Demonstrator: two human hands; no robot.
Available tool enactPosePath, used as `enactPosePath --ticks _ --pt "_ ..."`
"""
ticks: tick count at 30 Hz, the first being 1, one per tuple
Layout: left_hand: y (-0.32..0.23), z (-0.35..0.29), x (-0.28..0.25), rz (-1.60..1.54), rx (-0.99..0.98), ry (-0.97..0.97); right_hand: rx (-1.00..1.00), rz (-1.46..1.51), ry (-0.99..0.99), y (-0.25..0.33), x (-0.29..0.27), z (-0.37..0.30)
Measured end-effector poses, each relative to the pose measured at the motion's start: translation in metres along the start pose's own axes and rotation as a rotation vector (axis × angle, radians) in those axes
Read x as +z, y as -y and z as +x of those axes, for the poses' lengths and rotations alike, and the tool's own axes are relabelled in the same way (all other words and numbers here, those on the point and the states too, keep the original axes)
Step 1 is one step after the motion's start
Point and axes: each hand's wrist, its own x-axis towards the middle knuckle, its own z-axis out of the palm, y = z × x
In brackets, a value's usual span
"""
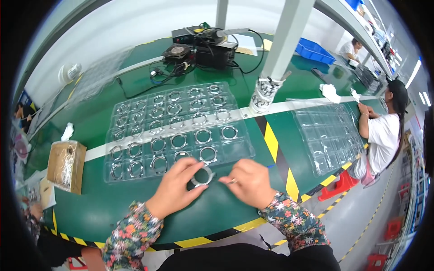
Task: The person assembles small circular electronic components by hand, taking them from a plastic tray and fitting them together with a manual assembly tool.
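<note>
My left hand (177,187) grips a silver metal watch case (202,176), a round open ring with short lugs, between thumb and fingers just above the green table. To its right, my right hand (250,182) is closed in a pinch, its thumb and fingertips pointing at the watch case with a small gap between. Something small and shiny shows at those fingers, too small to name. A thin blue tip (271,166) shows beside that hand; whether it is held I cannot tell. Beyond both hands lies a clear plastic tray (246,149) with several similar watch cases in its compartments.
A cardboard box (81,168) with white strands stands at left. A wrapped grey post (266,90) rises behind the tray. Further right are another clear tray (312,135) and a seated co-worker (384,131). Black devices with cables (214,55) and a blue bin (315,50) sit at the back.
</note>
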Motion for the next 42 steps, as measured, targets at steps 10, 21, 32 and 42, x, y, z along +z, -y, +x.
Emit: enactPosePath --ticks 10,21,32,42 --pt "0.006 0.07 0.047 0.108 0.051 0.138 0.371 0.097 -0.155 -0.043 -0.029 0.003" --pt "-0.002 0.069 0.052 -0.083 -0.087 0.014 0.324 0.172 -0.023 -0.051 -0.032 -0.006" --pt "-0.011 0.062 0.048 -0.189 -0.07 -0.057 0.297 0.256 0.112 -0.032 -0.034 -0.001" --pt "-0.002 0.058 0.051 -0.16 0.113 -0.053 0.241 0.29 0.113 -0.036 -0.032 -0.002"
